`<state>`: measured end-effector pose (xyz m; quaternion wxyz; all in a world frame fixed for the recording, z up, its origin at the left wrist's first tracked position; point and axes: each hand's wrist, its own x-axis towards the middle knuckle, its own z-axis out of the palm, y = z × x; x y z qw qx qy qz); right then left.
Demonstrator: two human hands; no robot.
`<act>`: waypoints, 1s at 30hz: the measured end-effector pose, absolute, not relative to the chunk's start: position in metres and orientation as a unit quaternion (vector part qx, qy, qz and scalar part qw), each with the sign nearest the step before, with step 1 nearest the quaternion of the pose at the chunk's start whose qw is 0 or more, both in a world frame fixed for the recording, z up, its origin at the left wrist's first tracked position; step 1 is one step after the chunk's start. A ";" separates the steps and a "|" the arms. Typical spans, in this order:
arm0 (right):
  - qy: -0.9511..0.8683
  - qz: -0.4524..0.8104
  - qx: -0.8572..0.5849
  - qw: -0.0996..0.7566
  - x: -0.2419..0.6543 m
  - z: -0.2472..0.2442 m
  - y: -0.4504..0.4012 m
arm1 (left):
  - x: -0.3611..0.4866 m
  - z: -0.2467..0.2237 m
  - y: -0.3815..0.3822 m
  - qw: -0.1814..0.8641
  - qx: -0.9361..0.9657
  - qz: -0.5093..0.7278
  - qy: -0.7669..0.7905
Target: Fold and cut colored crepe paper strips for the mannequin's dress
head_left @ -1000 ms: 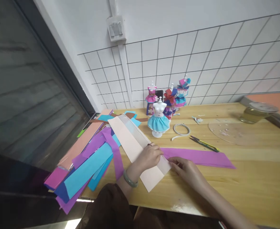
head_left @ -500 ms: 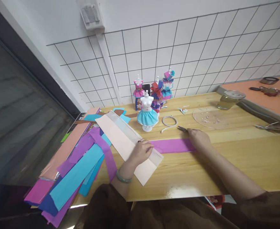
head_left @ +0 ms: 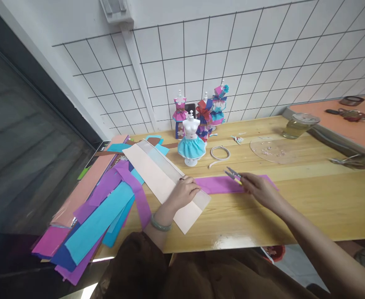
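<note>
My left hand point(head_left: 183, 192) rests on a cream paper sheet point(head_left: 156, 178), its bent fingertips at the left end of a purple strip point(head_left: 220, 185). Whether those fingers pinch the strip is hard to tell. My right hand point(head_left: 260, 187) is closed round small scissors point(head_left: 234, 174), whose blades are parted and point left above the strip. Behind my hands stands a white mini dress form point(head_left: 191, 125) in a turquoise skirt point(head_left: 191, 148). A coiled white cord point(head_left: 220, 153) lies to its right.
Coloured paper strips point(head_left: 100, 226) are heaped at the left. Several dressed forms point(head_left: 204, 116) stand against the wall. A clear round sheet with small gems point(head_left: 272, 151), a glass jar point(head_left: 300, 126) and metal tools point(head_left: 347, 161) are on the right.
My right hand has lifted slightly with the scissors, whose blades have opened. More of the strip's right end shows. The view has tilted a little; my left hand stays on the paper.
</note>
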<state>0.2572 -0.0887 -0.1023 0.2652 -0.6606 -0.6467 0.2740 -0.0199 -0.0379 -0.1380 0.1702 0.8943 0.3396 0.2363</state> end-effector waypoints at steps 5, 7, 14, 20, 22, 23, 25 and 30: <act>-0.637 0.390 -0.615 0.252 0.217 -0.097 -0.130 | -0.020 -0.138 -0.037 0.164 0.897 0.241 0.333; -0.632 0.422 -0.606 0.236 0.207 -0.097 -0.139 | -0.020 -0.138 -0.037 0.160 0.897 0.243 0.333; -0.620 0.433 -0.621 0.207 0.193 -0.103 -0.146 | -0.019 -0.136 -0.038 0.165 0.894 0.258 0.327; -0.639 0.420 -0.618 0.182 0.187 -0.108 -0.145 | -0.019 -0.138 -0.037 0.155 0.896 0.266 0.320; -0.641 0.417 -0.618 0.181 0.185 -0.109 -0.144 | -0.019 -0.139 -0.036 0.153 0.897 0.265 0.320; -0.641 0.415 -0.620 0.180 0.184 -0.110 -0.143 | -0.020 -0.139 -0.036 0.152 0.897 0.264 0.321; -0.646 0.411 -0.619 0.175 0.182 -0.111 -0.142 | -0.020 -0.140 -0.036 0.152 0.897 0.265 0.321; -0.653 0.405 -0.616 0.173 0.177 -0.109 -0.138 | -0.020 -0.139 -0.036 0.150 0.898 0.270 0.312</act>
